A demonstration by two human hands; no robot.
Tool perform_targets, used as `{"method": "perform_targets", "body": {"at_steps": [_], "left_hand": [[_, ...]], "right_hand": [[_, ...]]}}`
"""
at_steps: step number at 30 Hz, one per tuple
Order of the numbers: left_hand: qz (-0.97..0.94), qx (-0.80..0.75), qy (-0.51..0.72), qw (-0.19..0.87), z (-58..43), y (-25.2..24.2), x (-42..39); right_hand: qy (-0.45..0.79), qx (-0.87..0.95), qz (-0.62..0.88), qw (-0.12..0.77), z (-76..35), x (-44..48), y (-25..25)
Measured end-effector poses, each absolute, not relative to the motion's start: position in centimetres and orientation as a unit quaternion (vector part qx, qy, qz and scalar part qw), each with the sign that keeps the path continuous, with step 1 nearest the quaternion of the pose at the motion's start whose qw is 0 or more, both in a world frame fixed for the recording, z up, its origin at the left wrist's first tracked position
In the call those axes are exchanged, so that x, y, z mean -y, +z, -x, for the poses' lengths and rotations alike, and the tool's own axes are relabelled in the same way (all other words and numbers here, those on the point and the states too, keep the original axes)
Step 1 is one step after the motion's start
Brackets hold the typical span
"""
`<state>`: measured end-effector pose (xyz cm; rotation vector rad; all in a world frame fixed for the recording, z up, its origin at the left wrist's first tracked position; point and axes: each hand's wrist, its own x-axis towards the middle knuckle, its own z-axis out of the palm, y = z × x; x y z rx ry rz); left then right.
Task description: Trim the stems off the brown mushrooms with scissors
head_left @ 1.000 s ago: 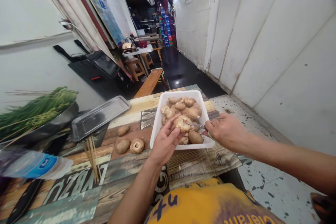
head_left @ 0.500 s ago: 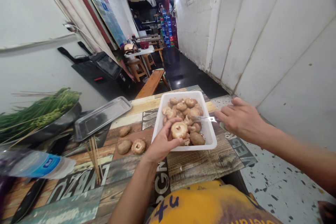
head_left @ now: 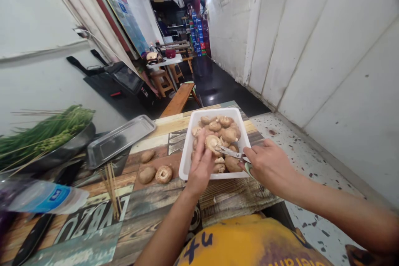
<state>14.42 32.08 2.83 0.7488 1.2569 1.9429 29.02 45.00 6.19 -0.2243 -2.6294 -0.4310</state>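
White and rectangular, the tub (head_left: 186, 149) is filled with brown mushrooms (head_left: 230, 134). Over it, one pale-undersided mushroom (head_left: 213, 143) is grasped in the fingers of the left hand (head_left: 199, 168). Scissors (head_left: 231, 152) are gripped by the handles in the right hand (head_left: 269, 167), their tips set against that underside. Three loose mushrooms (head_left: 147, 174) are spread on the tabletop (head_left: 149, 199), left of the tub. Long greens (head_left: 56, 129) are heaped in a metal bowl (head_left: 70, 144), beside which a clear tray (head_left: 121, 139) is laid.
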Motion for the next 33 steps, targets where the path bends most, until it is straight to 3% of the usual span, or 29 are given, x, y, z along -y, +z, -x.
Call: {"method": "perform_targets", "body": {"at_steps": [4, 16, 33], "left_hand": [[-0.275, -0.432, 0.787, 0.344, -14.4, 3.1, -32.3], [-0.27, -0.425, 0.689, 0.521, -12.1, 3.8, -31.2], [-0.225, -0.444, 0.776, 0.387, -14.3, 3.6, -32.0]], "right_hand": [[-0.167, 0.956, 0.092, 0.224, -29.1, -45.4, 5.8], [-0.211, 0.949, 0.067, 0.226, -29.3, -46.9, 6.7], [-0.185, 0.967, 0.06, 0.166, -29.4, -47.0, 6.9]]}}
